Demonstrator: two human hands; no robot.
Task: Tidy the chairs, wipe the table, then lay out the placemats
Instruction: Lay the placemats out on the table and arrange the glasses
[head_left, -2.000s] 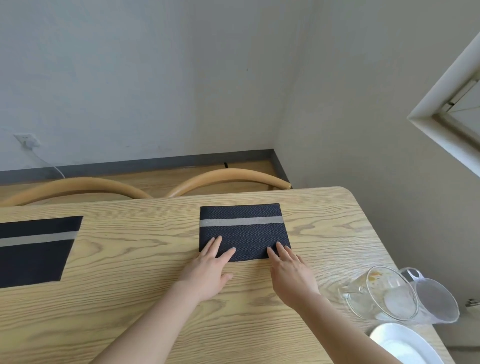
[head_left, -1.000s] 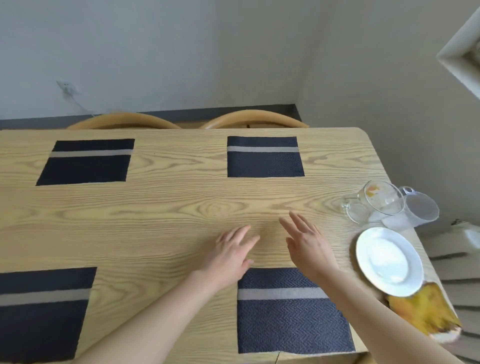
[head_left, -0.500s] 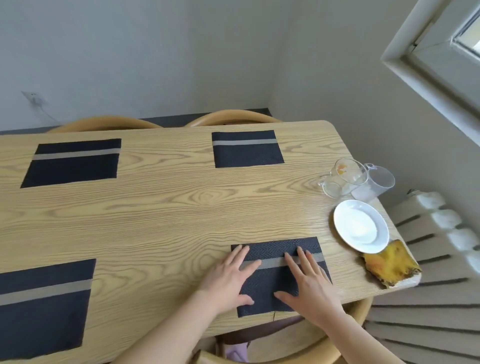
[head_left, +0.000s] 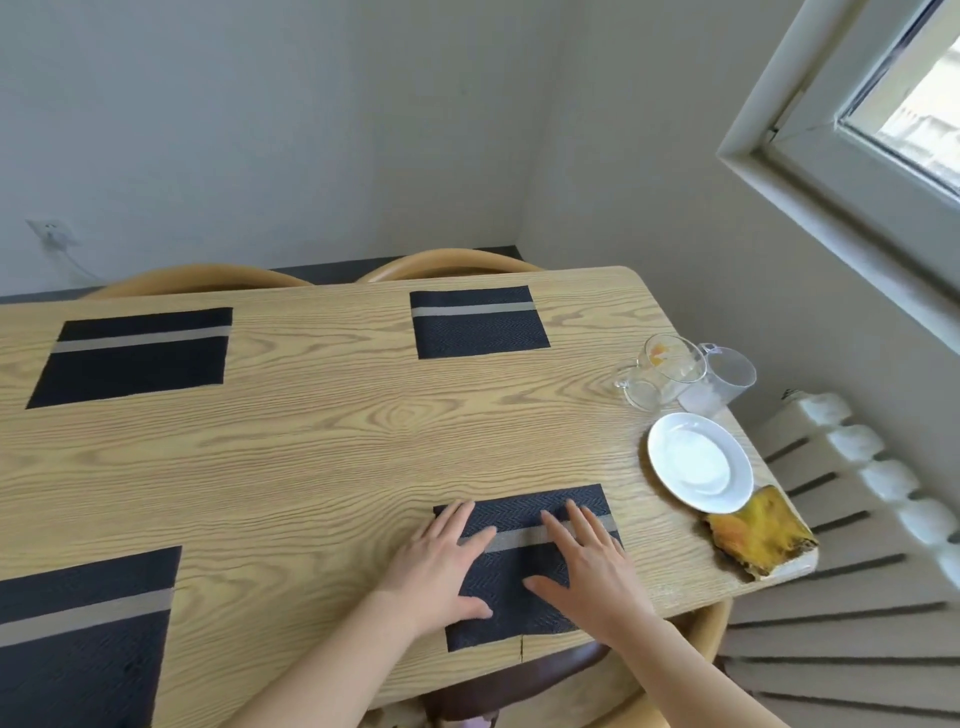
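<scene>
Head view: we record the left hand (head_left: 435, 569) and right hand (head_left: 589, 569) pressed flat, fingers straight, on the dark herringbone-woven, grey-striped rectangular placemat (head_left: 511, 582), by the near edge of the wood-grain table (head_left: 337, 447). Open board stretches beyond it.

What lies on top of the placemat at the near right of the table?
Both hands lie flat on the placemat, fingers straight: the left hand over its left edge, the right hand nearer the middle. They cover parts of its grey stripe.
</scene>
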